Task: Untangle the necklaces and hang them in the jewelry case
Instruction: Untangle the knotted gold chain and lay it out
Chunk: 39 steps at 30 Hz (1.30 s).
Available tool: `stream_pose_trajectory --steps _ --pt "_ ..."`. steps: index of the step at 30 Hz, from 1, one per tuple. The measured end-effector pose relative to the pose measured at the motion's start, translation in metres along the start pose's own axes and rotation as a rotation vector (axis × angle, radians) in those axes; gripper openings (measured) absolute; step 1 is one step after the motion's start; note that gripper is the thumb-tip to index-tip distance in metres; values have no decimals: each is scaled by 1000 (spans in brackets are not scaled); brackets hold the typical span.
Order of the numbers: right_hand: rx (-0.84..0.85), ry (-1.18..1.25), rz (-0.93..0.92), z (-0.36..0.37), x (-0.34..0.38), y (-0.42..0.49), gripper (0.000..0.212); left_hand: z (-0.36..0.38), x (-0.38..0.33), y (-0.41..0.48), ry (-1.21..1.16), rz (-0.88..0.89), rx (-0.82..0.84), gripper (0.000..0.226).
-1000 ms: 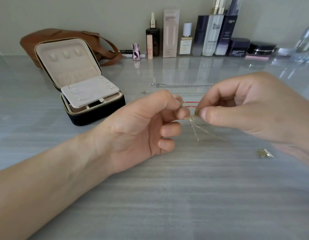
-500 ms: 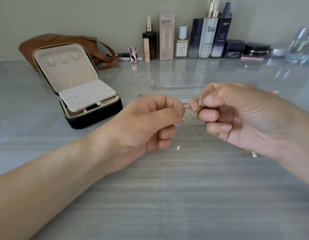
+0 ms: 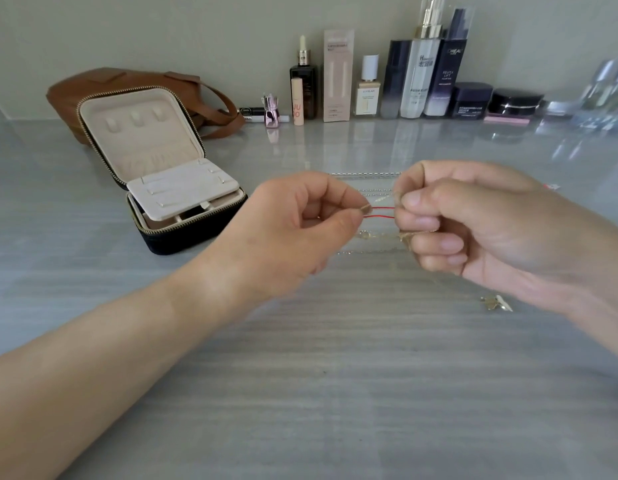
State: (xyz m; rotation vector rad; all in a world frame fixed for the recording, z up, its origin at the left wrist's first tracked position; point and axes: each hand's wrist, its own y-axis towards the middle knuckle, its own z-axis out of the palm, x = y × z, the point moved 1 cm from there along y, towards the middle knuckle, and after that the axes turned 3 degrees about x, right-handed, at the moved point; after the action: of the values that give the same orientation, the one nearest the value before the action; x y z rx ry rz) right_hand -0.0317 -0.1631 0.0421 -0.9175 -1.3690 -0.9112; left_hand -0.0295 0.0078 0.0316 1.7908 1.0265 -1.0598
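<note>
Two pinches hold the work. Your left hand (image 3: pixel 300 226) presses thumb and forefinger tip to tip with the other fingers curled under. Your right hand (image 3: pixel 480 230) has every finger folded in and the thumb laid against the forefinger. A fine gold necklace (image 3: pixel 382 235) sags between them, running from just under your left fingertips across to your right middle finger, above the table (image 3: pixel 335 375). It is too thin to follow into either grip, so I cannot tell exactly where each pinch bites.

Above it, in the same gap, you see two strands of red cord (image 3: pixel 382 213). Whether you hold them or they lie on the table behind, I cannot tell. Farther back two silver chains (image 3: pixel 366 174) lie stretched out straight on the table, one behind the other.

Under your right wrist a small gold piece (image 3: pixel 496 303) rests on the table. Well off to your left the jewelry case (image 3: pixel 196 233) stands open, lid tilted back, with a cream insert lying askew across its base. Behind it sits a brown bag (image 3: pixel 127 84), and cosmetic bottles (image 3: pixel 418 74) line the wall.
</note>
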Motion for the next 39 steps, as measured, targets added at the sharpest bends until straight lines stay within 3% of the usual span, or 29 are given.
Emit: stream_pose_trajectory --steps 3,5,9,14,22,27,32,39 --pt "44 -63 -17 -5 2 -2 5 -4 1 0 34 7 -5 14" --pt "70 -125 -11 -8 3 -3 9 -6 1 0 -14 -12 1 12" --pt "46 -291 -28 -8 7 -5 23 -11 3 0 -382 -186 128 16" --pt "33 -291 -52 -5 4 -4 16 -12 4 -1 -681 -312 338 14" --pt "20 145 -59 -11 6 -3 7 -11 7 2 -707 -295 331 11" --pt "57 92 -43 -8 4 -3 18 -12 3 1 -732 -265 340 11" --pt "94 -3 -101 -3 2 -6 9 -13 0 1 -729 -242 235 14" --pt "73 120 -174 -2 7 -5 9 -6 -1 0 -851 -232 216 12"
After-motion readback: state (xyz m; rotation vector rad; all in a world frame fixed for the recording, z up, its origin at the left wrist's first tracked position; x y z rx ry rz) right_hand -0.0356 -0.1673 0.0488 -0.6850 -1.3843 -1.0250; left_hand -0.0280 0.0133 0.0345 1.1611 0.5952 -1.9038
